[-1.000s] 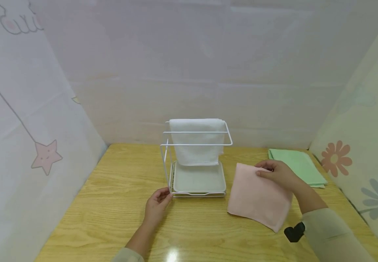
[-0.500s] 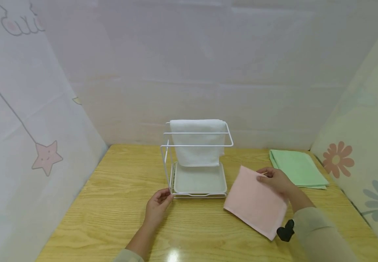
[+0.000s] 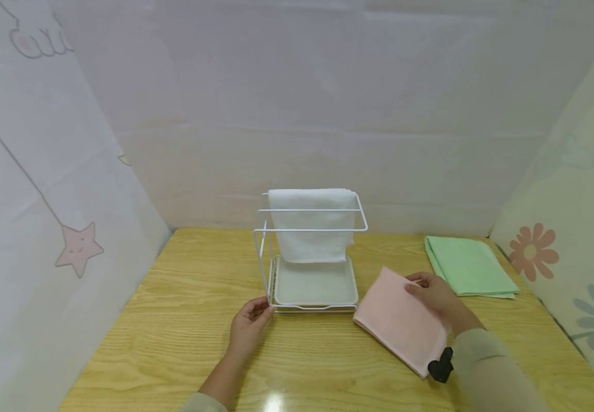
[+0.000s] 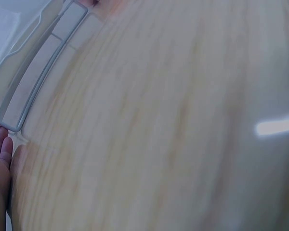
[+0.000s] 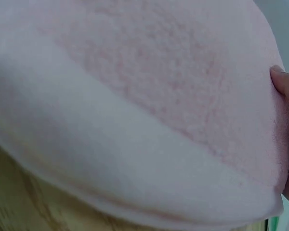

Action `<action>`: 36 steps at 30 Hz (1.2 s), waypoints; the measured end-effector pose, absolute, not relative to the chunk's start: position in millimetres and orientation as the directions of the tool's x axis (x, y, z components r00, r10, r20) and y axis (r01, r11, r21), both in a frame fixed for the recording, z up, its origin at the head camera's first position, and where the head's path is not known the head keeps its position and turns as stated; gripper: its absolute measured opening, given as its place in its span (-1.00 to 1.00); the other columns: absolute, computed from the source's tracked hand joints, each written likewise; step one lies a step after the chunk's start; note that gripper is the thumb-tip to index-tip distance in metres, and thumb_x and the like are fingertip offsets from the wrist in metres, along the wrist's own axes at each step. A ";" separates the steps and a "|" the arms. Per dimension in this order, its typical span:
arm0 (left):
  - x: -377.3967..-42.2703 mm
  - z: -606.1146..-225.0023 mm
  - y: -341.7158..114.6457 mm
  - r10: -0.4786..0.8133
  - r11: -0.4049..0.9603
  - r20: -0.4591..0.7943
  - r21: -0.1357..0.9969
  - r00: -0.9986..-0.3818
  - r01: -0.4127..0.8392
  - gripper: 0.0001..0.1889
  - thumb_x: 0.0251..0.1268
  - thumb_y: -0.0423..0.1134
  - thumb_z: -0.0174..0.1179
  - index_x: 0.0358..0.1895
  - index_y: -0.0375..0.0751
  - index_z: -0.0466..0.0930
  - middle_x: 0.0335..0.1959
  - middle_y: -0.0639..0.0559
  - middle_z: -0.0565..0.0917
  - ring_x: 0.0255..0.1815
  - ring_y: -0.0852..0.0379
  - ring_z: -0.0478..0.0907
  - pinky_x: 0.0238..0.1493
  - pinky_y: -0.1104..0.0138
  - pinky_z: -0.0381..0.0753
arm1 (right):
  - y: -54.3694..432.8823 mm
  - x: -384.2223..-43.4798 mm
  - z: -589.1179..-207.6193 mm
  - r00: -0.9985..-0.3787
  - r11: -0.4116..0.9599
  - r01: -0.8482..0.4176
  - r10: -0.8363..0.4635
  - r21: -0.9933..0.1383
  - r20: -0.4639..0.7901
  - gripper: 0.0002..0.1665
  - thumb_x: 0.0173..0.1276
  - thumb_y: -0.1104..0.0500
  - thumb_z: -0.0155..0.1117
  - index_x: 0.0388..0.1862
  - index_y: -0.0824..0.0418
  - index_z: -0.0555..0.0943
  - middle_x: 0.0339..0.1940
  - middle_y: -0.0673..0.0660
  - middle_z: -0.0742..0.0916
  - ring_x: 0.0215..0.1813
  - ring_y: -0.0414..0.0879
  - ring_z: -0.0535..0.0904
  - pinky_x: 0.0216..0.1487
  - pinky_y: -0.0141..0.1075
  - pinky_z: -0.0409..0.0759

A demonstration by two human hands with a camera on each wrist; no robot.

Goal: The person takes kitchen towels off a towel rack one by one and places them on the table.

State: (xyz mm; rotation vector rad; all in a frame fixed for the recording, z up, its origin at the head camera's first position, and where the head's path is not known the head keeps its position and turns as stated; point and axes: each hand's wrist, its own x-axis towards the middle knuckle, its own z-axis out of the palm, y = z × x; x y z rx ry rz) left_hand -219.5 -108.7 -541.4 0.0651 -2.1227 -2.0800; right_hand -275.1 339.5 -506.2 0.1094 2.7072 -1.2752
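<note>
A white wire towel rack [image 3: 311, 230] stands on the wooden table, with a white towel [image 3: 311, 240] draped over its rear bar and a pale tray [image 3: 317, 286] in its base. My left hand [image 3: 248, 326] holds the rack's front left corner between thumb and fingers; in the left wrist view the fingertips [image 4: 5, 147] meet the wire corner. To the right of the rack, my right hand [image 3: 433, 294] pinches a folded pink towel [image 3: 400, 320] by its upper edge. That towel slants toward the table's front and fills most of the right wrist view.
A folded green towel [image 3: 469, 266] lies at the table's back right, just behind my right hand. Printed cloth walls [image 3: 307, 114] enclose the table [image 3: 183, 309] at the back and both sides. A black heart-shaped piece [image 3: 441, 365] sits by my right cuff.
My right hand has moved slightly toward me, lowering the pink towel and turning it so its lower edge slants more. My left hand stays at the rack's corner.
</note>
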 end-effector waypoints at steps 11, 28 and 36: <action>-218.9 -541.8 -108.3 -0.134 0.023 0.084 0.996 -0.987 0.082 -0.67 0.24 -0.40 0.31 0.03 -0.50 0.57 -0.05 -0.36 0.64 -0.22 0.38 0.57 -0.12 0.58 0.60 | 339.1 -269.4 -514.9 -0.984 0.548 0.161 0.027 -0.821 -0.174 -0.32 0.38 -0.13 0.27 0.31 0.25 0.45 0.08 0.24 0.64 -0.03 -0.07 0.59 -0.11 -0.32 0.60; -219.2 -538.9 -109.1 -0.138 0.015 0.076 0.997 -0.987 0.074 -0.68 0.24 -0.43 0.29 0.04 -0.50 0.56 -0.04 -0.38 0.63 -0.21 0.37 0.57 -0.11 0.58 0.61 | 291.9 -219.1 -500.5 -0.997 0.756 0.075 0.076 -0.650 -0.027 -0.19 0.39 -0.26 0.17 0.42 0.21 0.36 0.55 0.43 0.17 0.55 0.43 -0.07 0.46 0.39 -0.04; -218.6 -538.4 -109.0 -0.140 0.014 0.063 0.998 -0.988 0.061 -0.67 0.25 -0.42 0.30 0.05 -0.48 0.57 -0.02 -0.36 0.63 -0.18 0.33 0.57 -0.10 0.58 0.60 | 255.5 -195.7 -512.5 -0.984 0.872 0.173 0.132 -0.458 -0.120 0.02 0.44 -0.48 -0.29 0.55 0.23 0.13 0.56 0.51 -0.04 0.52 0.53 -0.38 0.39 0.47 -0.45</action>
